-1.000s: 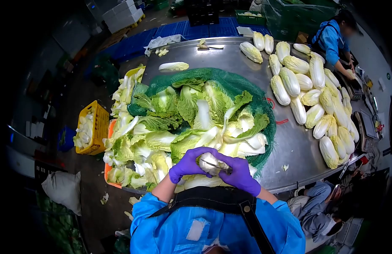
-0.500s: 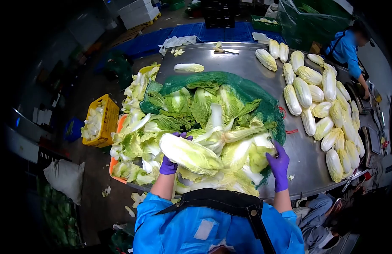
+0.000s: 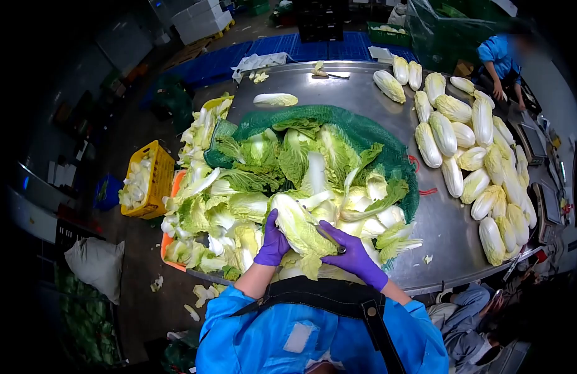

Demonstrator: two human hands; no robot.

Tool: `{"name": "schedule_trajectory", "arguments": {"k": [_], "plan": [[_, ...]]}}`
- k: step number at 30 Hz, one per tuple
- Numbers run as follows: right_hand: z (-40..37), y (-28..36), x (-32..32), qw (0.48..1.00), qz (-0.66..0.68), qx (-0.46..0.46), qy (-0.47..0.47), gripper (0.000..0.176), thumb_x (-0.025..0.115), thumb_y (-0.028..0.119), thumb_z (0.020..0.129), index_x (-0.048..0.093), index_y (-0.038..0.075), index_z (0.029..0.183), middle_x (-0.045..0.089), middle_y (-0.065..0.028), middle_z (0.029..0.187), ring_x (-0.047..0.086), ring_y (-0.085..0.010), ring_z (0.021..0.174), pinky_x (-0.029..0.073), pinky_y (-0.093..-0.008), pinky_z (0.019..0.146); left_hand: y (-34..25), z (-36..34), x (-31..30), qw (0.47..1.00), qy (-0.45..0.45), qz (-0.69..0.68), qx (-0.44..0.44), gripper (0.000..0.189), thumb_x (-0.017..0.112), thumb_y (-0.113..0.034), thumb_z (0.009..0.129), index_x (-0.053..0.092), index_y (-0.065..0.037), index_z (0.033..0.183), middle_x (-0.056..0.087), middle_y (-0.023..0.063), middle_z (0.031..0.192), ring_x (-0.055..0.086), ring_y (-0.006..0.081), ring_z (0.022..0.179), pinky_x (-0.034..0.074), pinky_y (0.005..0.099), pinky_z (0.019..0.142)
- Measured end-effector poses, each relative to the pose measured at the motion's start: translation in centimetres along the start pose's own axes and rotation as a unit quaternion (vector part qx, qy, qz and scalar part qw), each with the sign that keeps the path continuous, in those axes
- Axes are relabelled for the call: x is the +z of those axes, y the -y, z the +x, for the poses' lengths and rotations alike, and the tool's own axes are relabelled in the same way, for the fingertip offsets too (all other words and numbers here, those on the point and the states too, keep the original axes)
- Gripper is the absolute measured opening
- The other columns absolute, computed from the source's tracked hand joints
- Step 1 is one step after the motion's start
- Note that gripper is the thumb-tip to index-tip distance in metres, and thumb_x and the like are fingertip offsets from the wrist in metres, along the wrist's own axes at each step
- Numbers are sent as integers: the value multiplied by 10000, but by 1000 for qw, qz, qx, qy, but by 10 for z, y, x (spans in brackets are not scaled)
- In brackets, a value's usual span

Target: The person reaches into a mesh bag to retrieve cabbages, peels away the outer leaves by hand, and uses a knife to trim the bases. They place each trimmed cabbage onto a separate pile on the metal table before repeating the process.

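Note:
A napa cabbage is between my purple-gloved hands, close to my body. My left hand is closed round its left side. My right hand is at its lower right, fingers wrapped round a small knife and touching a leaf. Under and beyond the cabbage, cut outer leaves lie in a heap. Leafy cabbages sit in a green mesh bag just past my hands.
Trimmed cabbages are piled on the right of the metal table. One cabbage and a knife lie at the back. A yellow crate stands left. A person in blue is at the far right.
My right hand has moved left to the cabbage, which has tilted more upright and shifted right with my left hand. Leaves on the heap have shifted. The other person has turned.

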State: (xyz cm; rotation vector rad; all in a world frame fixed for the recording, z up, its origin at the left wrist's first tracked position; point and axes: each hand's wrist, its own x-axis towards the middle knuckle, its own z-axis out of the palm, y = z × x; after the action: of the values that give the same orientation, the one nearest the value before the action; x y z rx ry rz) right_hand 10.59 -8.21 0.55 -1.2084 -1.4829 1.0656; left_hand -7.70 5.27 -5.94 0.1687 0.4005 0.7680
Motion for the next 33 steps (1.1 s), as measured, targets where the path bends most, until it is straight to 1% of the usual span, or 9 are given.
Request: {"name": "schedule_trajectory", "arguments": {"k": [3, 5, 7, 9, 15, 17, 18, 23, 33], "plan": [[-6, -1, -1, 961, 251, 117, -13, 574, 737, 116, 694, 498, 32, 1209, 470, -92, 1299, 478, -188, 1162, 414, -304, 926, -6, -7, 4, 1000, -24, 12, 1, 751, 587, -355, 757, 263, -20, 1347, 382, 220, 1317, 378, 394, 1203, 269, 500, 1037], [-8, -2, -7, 969, 211, 124, -27, 330, 718, 128, 736, 567, -31, 982, 616, -107, 1037, 608, -138, 877, 487, -236, 705, -12, -9, 12, 998, -1, 60, -24, 628, 568, -288, 772, 355, 11, 1282, 495, 195, 1205, 498, 307, 1104, 370, 422, 988], [-7, 8, -13, 924, 73, 338, -161, 245, 706, 159, 761, 551, -12, 844, 597, -65, 717, 554, -97, 555, 423, -205, 477, -18, -9, 15, 997, -2, 80, -8, 619, 556, -258, 768, 353, 30, 1277, 503, 194, 1197, 513, 307, 1086, 383, 405, 979], [-12, -37, -22, 907, 221, 208, -293, 237, 697, 177, 770, 562, 0, 853, 522, -25, 604, 444, -80, 408, 340, -231, 384, -24, -16, 27, 992, 8, 125, 10, 631, 566, -240, 755, 349, 34, 1281, 506, 197, 1193, 514, 309, 1086, 382, 401, 982], [-8, -25, -42, 913, 89, 191, -350, 399, 683, 137, 748, 540, 2, 1095, 601, -38, 803, 441, -64, 449, 362, -188, 427, -18, -26, 62, 840, 66, 539, 25, 702, 719, -189, 663, 412, 4, 1265, 529, 91, 1159, 503, 171, 1055, 384, 299, 928], [-4, -9, -36, 954, -88, -34, -283, 650, 738, 98, 662, 473, 52, 1254, 585, -20, 1100, 400, -16, 516, 370, -169, 474, -5, -29, 71, 795, 81, 599, 49, 755, 764, -183, 624, 414, -8, 1270, 526, 100, 1169, 500, 174, 1066, 390, 304, 926], [-7, 19, -32, 970, -13, 110, -218, 718, 771, 110, 627, 458, 53, 1271, 573, -29, 1147, 506, -35, 667, 436, -183, 598, 0, -30, 79, 752, 102, 647, 72, 786, 783, -189, 605, 412, -15, 1276, 527, 116, 1176, 500, 182, 1080, 391, 316, 931], [4, 3, -14, 989, 35, 77, -121, 809, 797, 299, 623, 421, 80, 1306, 588, -133, 1125, 591, -164, 925, 473, -281, 792, 15, -34, 96, 720, 159, 671, 73, 810, 797, -227, 597, 410, -18, 1278, 527, 141, 1189, 515, 189, 1082, 407, 325, 930], [4, 8, 0, 974, -125, 99, -159, 654, 600, 70, 631, 473, 124, 1270, 578, -129, 641, 580, -187, 540, 469, -297, 549, 7, -34, 96, 663, 163, 728, 56, 764, 792, -166, 579, 459, -14, 1250, 557, 120, 1159, 522, 169, 1068, 388, 311, 948]]}}
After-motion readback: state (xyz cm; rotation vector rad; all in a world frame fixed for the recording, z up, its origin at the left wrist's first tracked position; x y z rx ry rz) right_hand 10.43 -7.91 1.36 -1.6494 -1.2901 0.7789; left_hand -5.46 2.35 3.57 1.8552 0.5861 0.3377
